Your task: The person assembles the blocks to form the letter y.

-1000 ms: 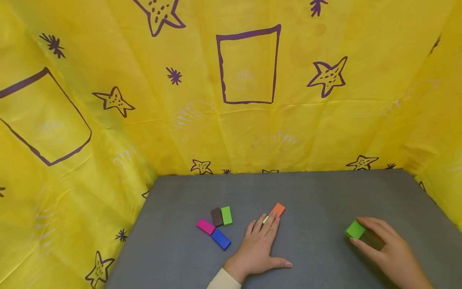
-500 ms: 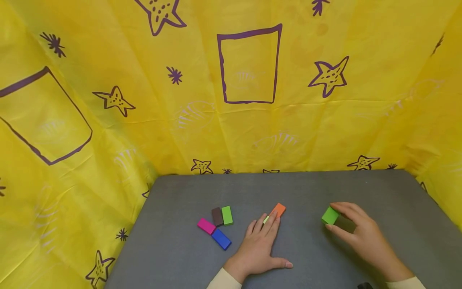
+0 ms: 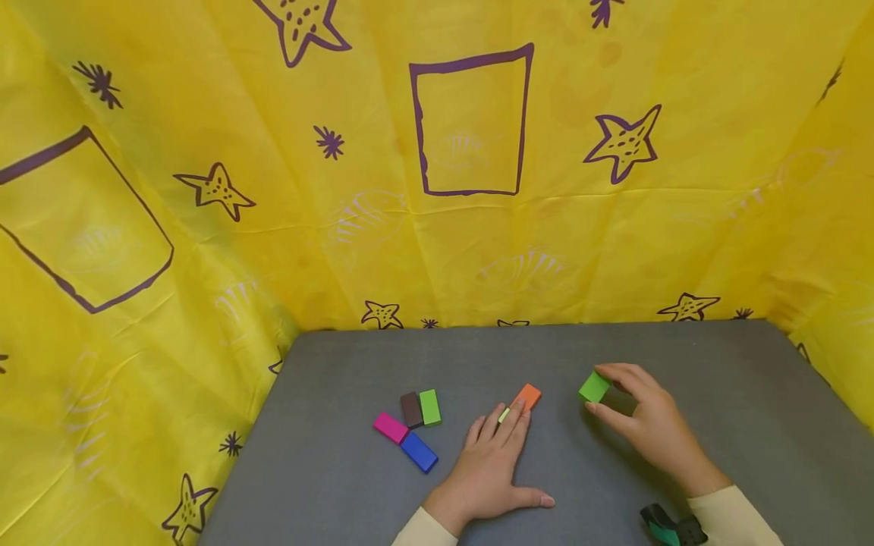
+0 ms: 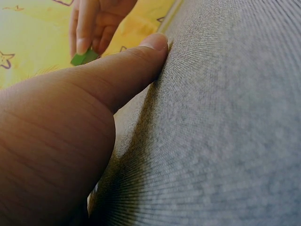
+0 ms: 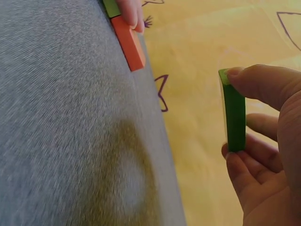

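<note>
My left hand [image 3: 488, 470] lies flat on the grey table, fingers extended and thumb spread. Its fingertips rest on an orange block [image 3: 527, 396] and a light green block [image 3: 504, 415], which is mostly hidden under them. In the right wrist view the orange block [image 5: 128, 44] touches the light green one [image 5: 112, 7] end to end. My right hand [image 3: 652, 421] pinches a green block [image 3: 595, 387] between thumb and fingers, to the right of the orange block. The right wrist view has this green block [image 5: 235, 115] held off the table surface.
Left of my left hand lie a brown block [image 3: 412, 409] beside a green block [image 3: 430, 407], and a pink block [image 3: 391, 428] meeting a blue block [image 3: 419, 453]. A black and teal object [image 3: 669, 527] sits by the right sleeve. Yellow patterned cloth [image 3: 464, 250] surrounds the table.
My right hand has moved left and a little farther back with the green block, nearer to the orange one. The black and teal object has come into view. My left hand has stayed put.
</note>
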Available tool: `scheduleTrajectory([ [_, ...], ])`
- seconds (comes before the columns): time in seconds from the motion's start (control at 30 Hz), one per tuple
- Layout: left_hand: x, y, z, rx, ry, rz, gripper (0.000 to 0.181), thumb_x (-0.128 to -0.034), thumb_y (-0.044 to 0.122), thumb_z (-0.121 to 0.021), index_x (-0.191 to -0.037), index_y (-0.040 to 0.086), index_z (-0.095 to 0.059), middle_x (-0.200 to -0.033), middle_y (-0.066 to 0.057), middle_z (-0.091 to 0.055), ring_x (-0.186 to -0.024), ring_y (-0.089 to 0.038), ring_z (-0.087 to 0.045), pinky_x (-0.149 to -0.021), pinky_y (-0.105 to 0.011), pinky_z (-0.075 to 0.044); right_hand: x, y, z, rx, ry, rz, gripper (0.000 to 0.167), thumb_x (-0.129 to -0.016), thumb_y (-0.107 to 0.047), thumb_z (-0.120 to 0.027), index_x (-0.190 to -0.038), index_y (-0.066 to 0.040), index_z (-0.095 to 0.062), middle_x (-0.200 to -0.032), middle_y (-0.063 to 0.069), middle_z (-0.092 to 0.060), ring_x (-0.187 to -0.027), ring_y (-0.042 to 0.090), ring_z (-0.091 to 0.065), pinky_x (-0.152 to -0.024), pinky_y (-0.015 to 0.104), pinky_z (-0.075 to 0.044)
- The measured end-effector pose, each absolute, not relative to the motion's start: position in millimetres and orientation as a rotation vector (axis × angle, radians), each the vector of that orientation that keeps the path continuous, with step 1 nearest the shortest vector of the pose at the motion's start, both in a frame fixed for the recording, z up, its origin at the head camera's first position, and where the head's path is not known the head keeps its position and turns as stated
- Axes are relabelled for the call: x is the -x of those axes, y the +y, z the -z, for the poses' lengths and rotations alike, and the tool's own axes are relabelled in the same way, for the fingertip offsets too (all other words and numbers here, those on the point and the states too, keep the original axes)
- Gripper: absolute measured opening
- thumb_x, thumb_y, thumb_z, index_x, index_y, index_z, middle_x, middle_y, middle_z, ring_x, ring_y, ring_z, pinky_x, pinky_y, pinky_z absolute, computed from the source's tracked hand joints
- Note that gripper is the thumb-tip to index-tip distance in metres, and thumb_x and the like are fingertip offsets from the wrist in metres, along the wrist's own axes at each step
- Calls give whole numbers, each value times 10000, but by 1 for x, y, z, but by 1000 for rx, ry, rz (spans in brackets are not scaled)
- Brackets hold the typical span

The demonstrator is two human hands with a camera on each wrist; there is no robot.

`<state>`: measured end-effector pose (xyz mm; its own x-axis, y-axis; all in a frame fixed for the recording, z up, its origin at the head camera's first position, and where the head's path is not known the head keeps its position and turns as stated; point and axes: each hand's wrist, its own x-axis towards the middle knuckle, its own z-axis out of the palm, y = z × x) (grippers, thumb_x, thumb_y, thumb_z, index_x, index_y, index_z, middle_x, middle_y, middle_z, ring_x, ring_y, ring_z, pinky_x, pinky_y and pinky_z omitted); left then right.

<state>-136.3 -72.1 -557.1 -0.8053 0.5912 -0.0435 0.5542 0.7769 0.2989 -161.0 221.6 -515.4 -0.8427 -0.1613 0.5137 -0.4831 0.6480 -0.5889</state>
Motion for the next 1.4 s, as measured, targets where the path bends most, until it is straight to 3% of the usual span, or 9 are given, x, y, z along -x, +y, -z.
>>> scheduleTrajectory([
  [0.47,137,-73,557,-922,2841,-407,1212,-885,906,-574,-1756,154,-192,-1820,32,-39,-1644,-275,-123,-1244,-571,-245,189,200,524,-533,-2444,-1090,549,-830,-55,-961,-1323,4,-726,-1294,125,-683,-1138,296,-646,-972,90,-375],
  [0.63,137,-73,559,-919,2829,-418,1213,-885,902,-582,-1757,156,-189,-1820,32,-37,-1646,-278,-113,-1245,-582,-239,195,194,529,-508,-2478,-1094,522,-858,-85,-951,-1326,-6,-733,-1301,126,-680,-1142,308,-652,-942,305,-517],
  [0.8,138,-73,559,-925,2828,-416,1213,-888,901,-579,-1758,155,-181,-1820,28,-35,-1647,-281,-107,-1243,-588,-239,200,187,534,-506,-2496,-1124,513,-865,-93,-948,-1322,3,-735,-1298,124,-682,-1142,322,-658,-926,504,-537],
  [1.03,137,-73,557,-931,2838,-401,1207,-892,900,-573,-1758,159,-177,-1819,29,-39,-1645,-277,-115,-1239,-576,-252,211,179,542,-497,-2539,-1188,521,-895,-111,-927,-1347,38,-715,-1319,171,-670,-1193,386,-640,-996,616,-507],
  [1.4,136,-72,557,-944,2837,-387,1195,-902,896,-561,-1758,158,-173,-1819,20,-42,-1645,-279,-116,-1235,-571,-264,225,176,557,-472,-2623,-1252,516,-942,-104,-884,-1387,60,-680,-1364,227,-636,-1242,446,-610,-1040,653,-480],
])
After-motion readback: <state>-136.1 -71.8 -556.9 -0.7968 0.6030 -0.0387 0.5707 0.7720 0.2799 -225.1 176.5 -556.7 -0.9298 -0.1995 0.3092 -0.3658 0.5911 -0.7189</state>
